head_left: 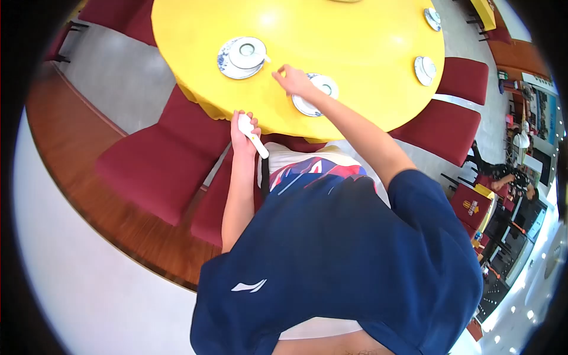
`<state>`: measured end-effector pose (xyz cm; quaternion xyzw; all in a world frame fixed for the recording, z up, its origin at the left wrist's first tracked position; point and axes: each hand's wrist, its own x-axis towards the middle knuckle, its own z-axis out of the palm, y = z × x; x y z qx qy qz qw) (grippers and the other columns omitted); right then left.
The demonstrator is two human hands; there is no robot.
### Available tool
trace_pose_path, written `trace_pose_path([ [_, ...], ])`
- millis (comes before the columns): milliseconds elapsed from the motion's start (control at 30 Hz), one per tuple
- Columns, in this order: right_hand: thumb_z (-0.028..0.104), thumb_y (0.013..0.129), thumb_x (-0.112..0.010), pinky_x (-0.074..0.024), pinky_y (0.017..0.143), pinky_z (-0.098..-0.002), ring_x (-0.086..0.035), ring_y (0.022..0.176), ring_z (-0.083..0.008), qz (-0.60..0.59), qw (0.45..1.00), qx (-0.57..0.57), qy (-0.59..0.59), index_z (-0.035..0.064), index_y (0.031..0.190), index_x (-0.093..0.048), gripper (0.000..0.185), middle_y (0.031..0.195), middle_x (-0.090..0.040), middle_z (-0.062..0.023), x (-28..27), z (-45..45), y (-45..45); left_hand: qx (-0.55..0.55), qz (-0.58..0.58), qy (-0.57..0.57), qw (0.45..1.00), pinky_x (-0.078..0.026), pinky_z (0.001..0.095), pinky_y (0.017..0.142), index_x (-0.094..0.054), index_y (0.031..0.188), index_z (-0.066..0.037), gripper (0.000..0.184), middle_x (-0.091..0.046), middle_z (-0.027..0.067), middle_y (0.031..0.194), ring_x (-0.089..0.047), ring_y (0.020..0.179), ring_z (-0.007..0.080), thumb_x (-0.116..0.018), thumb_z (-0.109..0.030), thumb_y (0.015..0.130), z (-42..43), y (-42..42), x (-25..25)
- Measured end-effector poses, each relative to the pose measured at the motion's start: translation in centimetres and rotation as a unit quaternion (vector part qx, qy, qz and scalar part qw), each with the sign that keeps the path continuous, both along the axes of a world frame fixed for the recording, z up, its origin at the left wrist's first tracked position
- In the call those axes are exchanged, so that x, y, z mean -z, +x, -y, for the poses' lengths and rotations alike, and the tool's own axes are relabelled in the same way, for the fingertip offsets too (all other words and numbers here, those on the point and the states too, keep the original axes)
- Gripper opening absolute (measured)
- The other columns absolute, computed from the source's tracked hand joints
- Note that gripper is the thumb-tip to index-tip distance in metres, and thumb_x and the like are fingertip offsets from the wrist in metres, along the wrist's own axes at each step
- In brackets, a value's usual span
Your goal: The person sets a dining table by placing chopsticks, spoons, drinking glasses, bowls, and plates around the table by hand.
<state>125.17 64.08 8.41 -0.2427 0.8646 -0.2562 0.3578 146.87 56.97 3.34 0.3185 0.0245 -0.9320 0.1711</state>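
Note:
My left hand (243, 135) is wrapped round a white soup spoon (253, 137) just off the table's near edge; whether several are stacked in it I cannot tell. Over the yellow tablecloth, my right hand (293, 80) has loosely bent fingers and nothing visible in them. Beside its fingertips, a bowl (247, 53) sits on a blue-and-white plate (227, 63), with a small white handle end sticking out to the right. Under my right wrist, a second plate (306, 107) carries another bowl (326, 86), partly hidden by the hand and forearm.
The round table wears a yellow tablecloth (361, 53). More plates with bowls (425, 71) stand along its right side. Dark red chairs (157, 165) surround it, one close on my left. A person (510, 177) is in the background at right.

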Motion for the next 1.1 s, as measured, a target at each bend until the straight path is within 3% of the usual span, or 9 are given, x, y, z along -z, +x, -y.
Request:
trace_pose_path([
  [200, 0.029, 0.094, -0.045, -0.0546, 0.071, -0.0387, -0.069, 0.067, -0.0313, -0.017, 0.997, 0.000, 0.071, -0.0062, 0.103, -0.058, 0.039, 0.083, -0.068, -0.0231, 5.7, 7.5, -3.0, -0.056, 0.052, -0.025, 0.997, -0.040, 0.0224, 0.041, -0.056, 0.099, -0.012, 0.030, -0.056, 0.0042, 0.082, -0.051, 0.062, 0.0132, -0.049, -0.041, 0.094, 0.7, 6.7, 0.0],
  [267, 0.025, 0.093, -0.045, -0.0544, 0.068, -0.0407, -0.069, 0.073, -0.0288, -0.196, 0.969, -0.078, 0.125, -0.0052, 0.098, -0.059, 0.034, 0.082, -0.068, -0.0206, 8.1, 7.7, -3.5, -0.074, 0.069, -0.030, 0.994, -0.040, 0.0220, 0.042, -0.057, 0.104, -0.012, 0.030, -0.057, 0.0031, 0.083, -0.051, 0.063, 0.0127, -0.049, -0.039, 0.094, 0.6, 7.6, -0.1],
  [433, 0.021, 0.093, -0.043, -0.0516, 0.069, -0.0477, -0.065, 0.078, -0.0395, -0.249, 0.966, -0.065, 0.003, -0.0032, 0.087, -0.058, 0.030, 0.081, -0.065, -0.0257, 3.9, 2.6, -3.4, -0.046, 0.125, -0.041, 0.990, -0.046, 0.0232, 0.045, -0.058, 0.097, -0.015, 0.028, -0.060, 0.0017, 0.082, -0.058, 0.064, 0.0119, -0.049, -0.041, 0.094, -0.9, 6.5, -0.5],
  [533, 0.030, 0.096, -0.036, -0.0497, 0.070, -0.0485, -0.064, 0.074, -0.0396, -0.109, 0.987, 0.014, -0.116, -0.0058, 0.087, -0.056, 0.042, 0.076, -0.064, -0.0233, 1.1, -3.3, -0.9, -0.019, 0.120, -0.053, 0.991, -0.046, 0.0229, 0.044, -0.057, 0.090, -0.016, 0.028, -0.060, 0.0011, 0.077, -0.056, 0.058, 0.0111, -0.048, -0.042, 0.094, -2.8, 3.6, -2.4],
  [633, 0.034, 0.098, -0.032, -0.0465, 0.053, -0.0334, -0.058, 0.054, -0.0177, 0.126, 0.981, 0.014, -0.146, 0.0033, 0.074, -0.055, 0.045, 0.059, -0.058, -0.0080, -2.6, -10.7, 3.9, 0.028, 0.085, -0.061, 0.994, -0.043, 0.0248, 0.043, -0.056, 0.086, -0.017, 0.029, -0.057, 0.0007, 0.070, -0.053, 0.053, 0.0107, -0.047, -0.044, 0.094, -5.2, 0.3, -3.2],
  [667, 0.032, 0.098, -0.032, -0.0447, 0.049, -0.0307, -0.055, 0.049, -0.0158, 0.054, 0.974, -0.039, -0.216, 0.0033, 0.073, -0.054, 0.044, 0.058, -0.058, -0.0069, -2.2, -13.3, 5.5, 0.043, 0.067, -0.080, 0.994, -0.043, 0.0256, 0.043, -0.055, 0.086, -0.017, 0.030, -0.056, 0.0001, 0.069, -0.052, 0.052, 0.0111, -0.047, -0.044, 0.094, -6.4, -0.6, -3.0],
  [700, 0.029, 0.097, -0.034, -0.0431, 0.046, -0.0297, -0.053, 0.046, -0.0151, 0.212, 0.966, -0.020, -0.145, 0.0032, 0.073, -0.054, 0.041, 0.059, -0.059, -0.0074, -6.5, -14.8, 6.4, 0.054, 0.047, -0.101, 0.992, -0.043, 0.0264, 0.043, -0.055, 0.085, -0.017, 0.030, -0.055, -0.0005, 0.067, -0.052, 0.051, 0.0116, -0.048, -0.044, 0.094, -7.3, -1.7, -2.8],
  [900, 0.026, 0.094, -0.039, -0.0440, 0.044, -0.0276, -0.054, 0.046, -0.0148, 0.285, 0.945, 0.004, -0.161, 0.0026, 0.087, -0.055, 0.029, 0.058, -0.058, -0.0075, -7.3, -23.7, 6.1, 0.042, 0.101, -0.076, 0.991, -0.053, 0.0327, 0.070, -0.060, 0.099, -0.012, 0.034, -0.065, 0.0047, 0.091, -0.063, 0.083, 0.0180, -0.048, -0.044, 0.094, -15.0, -7.1, -6.1],
  [1100, 0.029, 0.095, -0.042, -0.0455, 0.048, -0.0296, -0.055, 0.048, -0.0156, 0.299, 0.939, -0.069, -0.155, 0.0013, 0.089, -0.059, 0.033, 0.059, -0.059, -0.0082, -8.1, -29.7, 7.8, 0.077, 0.098, -0.126, 0.984, -0.052, 0.0355, 0.069, -0.061, 0.097, -0.008, 0.043, -0.065, 0.0078, 0.089, -0.062, 0.079, 0.0223, -0.042, -0.048, 0.094, -23.1, -6.0, -7.3],
])
